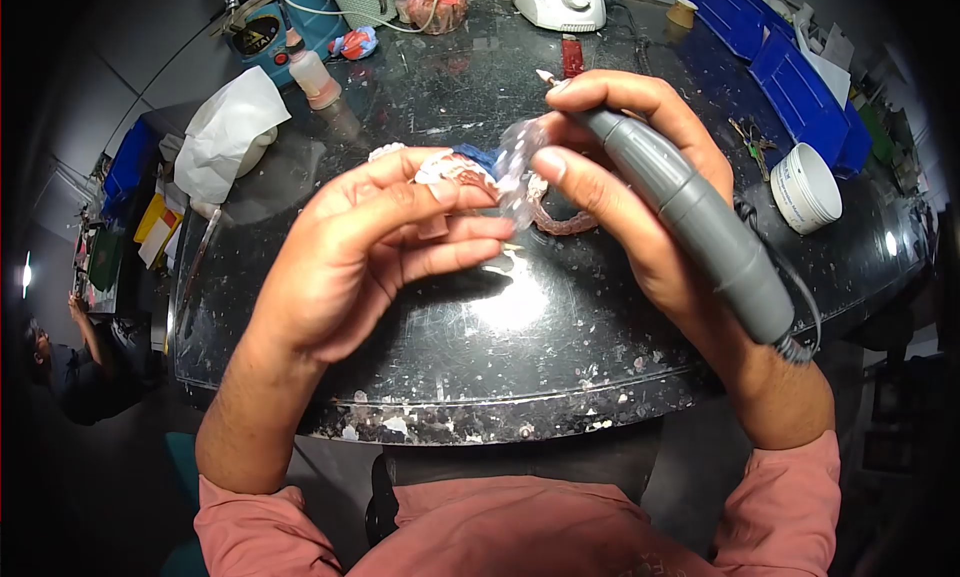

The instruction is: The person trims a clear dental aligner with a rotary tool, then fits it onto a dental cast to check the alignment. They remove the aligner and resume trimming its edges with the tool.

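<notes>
Grey, the handpiece [697, 212] is gripped in the right hand [640, 232], near the left hand [340, 242] pinching a pinkish-white piece [454, 170].

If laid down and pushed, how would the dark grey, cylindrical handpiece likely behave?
The handpiece would probably roll, given its round barrel, though the thin black cord at its rear may check it. Its body looks stiff; the slim pointed tip seems the more fragile part.

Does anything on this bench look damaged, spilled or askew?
The black tabletop is flecked with white and its front edge carries pale patches, residue or worn finish; I can't tell which. The white tub at right seems to lean, though lens distortion may explain that.
</notes>
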Demonstrator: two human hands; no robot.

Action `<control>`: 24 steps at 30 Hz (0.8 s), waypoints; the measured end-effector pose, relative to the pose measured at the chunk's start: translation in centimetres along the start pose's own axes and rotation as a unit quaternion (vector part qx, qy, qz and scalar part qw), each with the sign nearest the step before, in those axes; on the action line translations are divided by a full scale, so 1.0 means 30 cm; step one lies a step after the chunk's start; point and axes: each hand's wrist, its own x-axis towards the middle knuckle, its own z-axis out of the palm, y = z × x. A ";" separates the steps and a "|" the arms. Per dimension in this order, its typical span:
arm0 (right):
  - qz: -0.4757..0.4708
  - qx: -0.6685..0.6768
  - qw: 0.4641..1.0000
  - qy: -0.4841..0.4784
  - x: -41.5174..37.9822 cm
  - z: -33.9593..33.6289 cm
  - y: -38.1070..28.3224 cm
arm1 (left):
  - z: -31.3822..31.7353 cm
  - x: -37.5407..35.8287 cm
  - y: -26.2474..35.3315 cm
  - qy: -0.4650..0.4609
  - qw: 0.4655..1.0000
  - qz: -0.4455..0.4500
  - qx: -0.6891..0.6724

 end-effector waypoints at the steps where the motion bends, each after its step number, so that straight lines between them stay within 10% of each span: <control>1: -0.020 0.028 0.999 0.002 -0.001 0.010 0.008 | 0.009 -0.007 -0.007 0.003 1.000 -0.006 -0.023; 18: -0.122 -0.163 0.979 -0.027 -0.007 0.028 0.016 | 0.072 -0.016 -0.038 0.009 1.000 0.013 0.015; 24: 0.071 0.067 0.995 -0.024 -0.002 0.020 0.006 | 0.071 -0.014 -0.042 -0.001 0.995 0.092 0.024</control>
